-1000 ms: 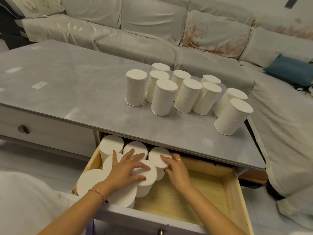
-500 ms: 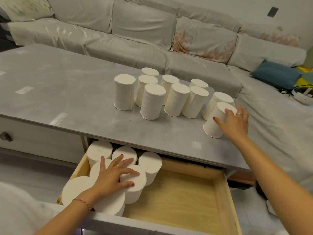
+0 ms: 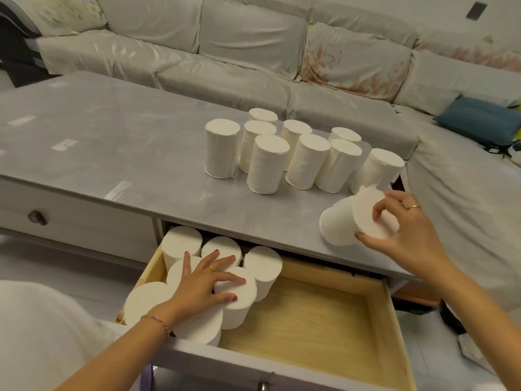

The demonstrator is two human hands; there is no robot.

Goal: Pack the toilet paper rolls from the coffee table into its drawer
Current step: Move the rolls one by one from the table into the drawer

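Several white toilet paper rolls stand upright in a cluster on the grey coffee table. My right hand grips one tilted roll lifted off the table near its front right edge. Below, the wooden drawer is pulled out, and several rolls stand packed in its left part. My left hand lies flat, fingers spread, on top of those packed rolls.
The drawer's right half shows bare wood. A closed drawer with a dark knob sits to the left. A covered sofa wraps behind and right of the table, with a blue cushion on it.
My right hand left the drawer, reached to the nearest roll on the table's right edge, gripped it and has now tipped and drawn it toward me. My left hand stayed on the packed rolls.
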